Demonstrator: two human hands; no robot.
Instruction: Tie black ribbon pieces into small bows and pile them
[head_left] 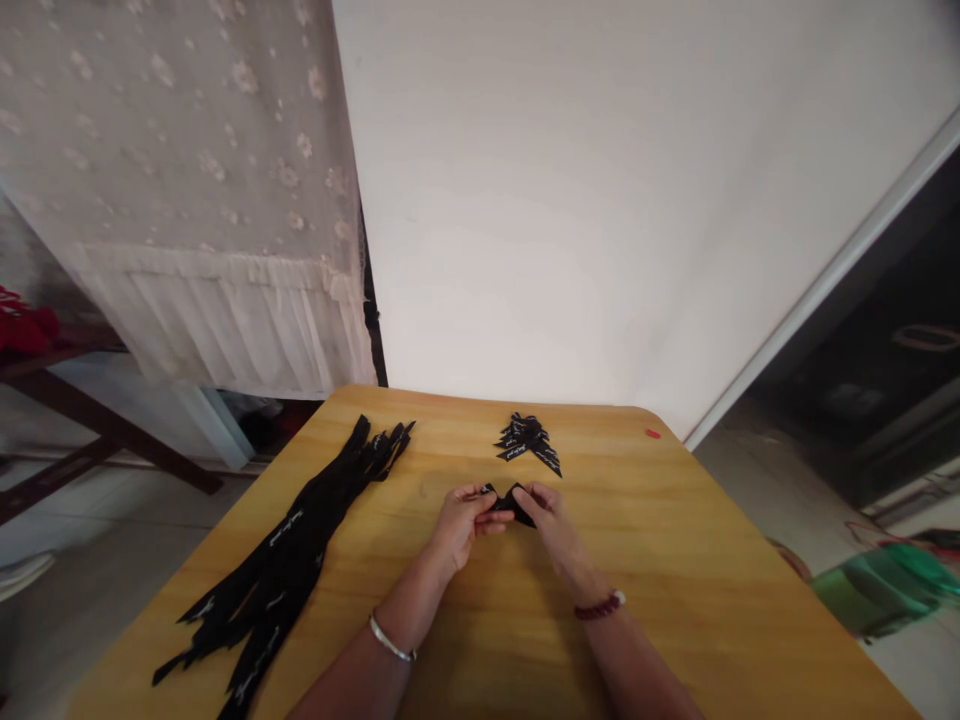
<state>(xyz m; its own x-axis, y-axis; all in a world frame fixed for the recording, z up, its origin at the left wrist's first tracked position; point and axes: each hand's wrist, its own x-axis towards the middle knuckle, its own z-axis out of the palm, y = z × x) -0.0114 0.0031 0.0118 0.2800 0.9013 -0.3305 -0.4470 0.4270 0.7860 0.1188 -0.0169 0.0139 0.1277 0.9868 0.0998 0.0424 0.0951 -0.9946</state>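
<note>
A small black ribbon bow (pixel 507 503) is held just above the wooden table, its loops spread to either side. My left hand (pixel 469 518) pinches its left loop, while the fingers of my right hand (pixel 543 508) close on the right one. Beyond my hands lies a small pile of black ribbon bows (pixel 525 437) with white lettering. To the left, a long bundle of loose black ribbon strips (pixel 300 540), also printed in white, stretches across the table.
The wooden table (pixel 675 600) stands against a white wall (pixel 540 200). A small red object (pixel 653 434) lies near its far right corner. At left hangs a lace curtain (pixel 225 180); a green container (pixel 877 590) is on the floor at right.
</note>
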